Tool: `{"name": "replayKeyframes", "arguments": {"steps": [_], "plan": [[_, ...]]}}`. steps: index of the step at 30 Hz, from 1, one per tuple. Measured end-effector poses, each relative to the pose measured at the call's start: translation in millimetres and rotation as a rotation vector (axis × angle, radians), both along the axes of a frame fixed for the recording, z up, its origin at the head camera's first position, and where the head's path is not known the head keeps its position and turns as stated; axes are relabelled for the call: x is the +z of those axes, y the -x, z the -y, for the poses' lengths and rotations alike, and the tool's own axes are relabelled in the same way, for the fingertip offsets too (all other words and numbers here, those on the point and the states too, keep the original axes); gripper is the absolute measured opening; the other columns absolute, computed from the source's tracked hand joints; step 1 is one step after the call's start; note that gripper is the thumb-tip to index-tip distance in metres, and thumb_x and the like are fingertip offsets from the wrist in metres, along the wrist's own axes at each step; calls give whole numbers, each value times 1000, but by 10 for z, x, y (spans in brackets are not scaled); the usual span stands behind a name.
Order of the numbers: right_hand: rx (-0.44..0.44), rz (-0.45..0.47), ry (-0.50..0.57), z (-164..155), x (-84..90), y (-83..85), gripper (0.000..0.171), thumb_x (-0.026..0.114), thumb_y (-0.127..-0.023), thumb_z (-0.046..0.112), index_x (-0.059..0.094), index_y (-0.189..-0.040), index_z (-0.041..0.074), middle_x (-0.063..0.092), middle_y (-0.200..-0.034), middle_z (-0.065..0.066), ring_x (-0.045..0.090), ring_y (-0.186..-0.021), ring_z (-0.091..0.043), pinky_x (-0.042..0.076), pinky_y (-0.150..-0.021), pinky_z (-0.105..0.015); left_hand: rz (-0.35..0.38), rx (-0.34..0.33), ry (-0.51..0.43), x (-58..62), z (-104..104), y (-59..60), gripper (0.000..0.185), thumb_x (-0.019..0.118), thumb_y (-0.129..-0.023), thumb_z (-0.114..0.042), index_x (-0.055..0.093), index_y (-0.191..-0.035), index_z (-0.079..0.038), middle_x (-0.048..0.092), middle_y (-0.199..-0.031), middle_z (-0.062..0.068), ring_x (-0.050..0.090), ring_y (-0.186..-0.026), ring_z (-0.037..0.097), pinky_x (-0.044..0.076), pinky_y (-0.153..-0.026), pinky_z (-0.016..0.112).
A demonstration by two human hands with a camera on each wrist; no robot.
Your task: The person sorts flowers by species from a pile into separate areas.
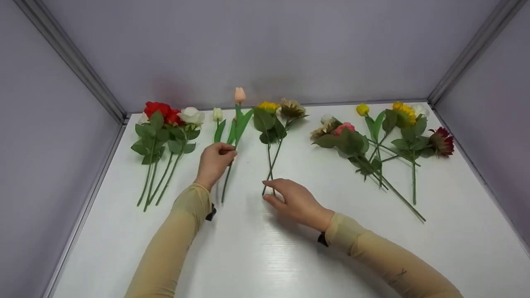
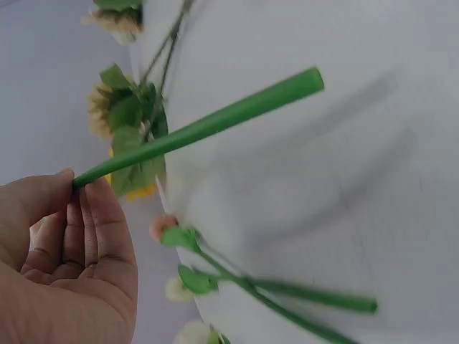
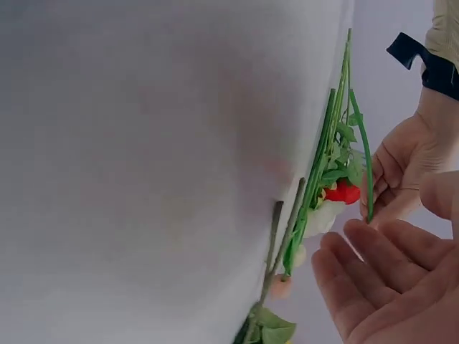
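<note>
My left hand pinches the green stem of a peach tulip between thumb and fingers, about halfway along it; the lower end of the stem is clear of the white table. The bloom points at the back wall. My right hand lies open on the table, fingertips at the lower ends of two crossed stems carrying a yellow flower and a brown flower. In the right wrist view its palm is empty, and the left hand shows beyond it.
Red and white roses lie in a bunch at the left, with a small white tulip beside the held stem. A loose pile of mixed flowers covers the right side. Grey walls close in the table on three sides.
</note>
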State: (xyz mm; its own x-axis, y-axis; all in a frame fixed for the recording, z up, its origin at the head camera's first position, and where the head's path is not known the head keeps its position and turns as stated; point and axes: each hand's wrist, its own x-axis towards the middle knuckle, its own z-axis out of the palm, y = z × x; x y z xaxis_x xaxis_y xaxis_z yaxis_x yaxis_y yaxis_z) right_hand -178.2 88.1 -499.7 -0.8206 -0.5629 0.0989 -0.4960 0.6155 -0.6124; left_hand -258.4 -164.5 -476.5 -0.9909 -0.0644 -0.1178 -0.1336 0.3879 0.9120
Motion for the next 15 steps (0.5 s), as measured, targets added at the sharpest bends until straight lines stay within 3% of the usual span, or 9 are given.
{"name": "replayKeyframes", "arguments": {"steps": [7,15], "plan": [[130,-154,-347,167,222,166,64,51,-106,49,43,-156,10,45,-157,-11,34,-149,-31,26,-121,-42,17,43,247,-83,336,172,25,64,-101,-15,70,-120,-1,69,-114,16,64,-103,30,53,-88,43],[192,-258,-453,261,197,248,64,50,-107,49,42,-156,9,45,-157,-15,32,-149,-34,22,-123,-42,12,29,368,-200,379,262,25,59,-103,-12,70,-118,3,69,-115,22,64,-105,38,51,-91,50]]}}
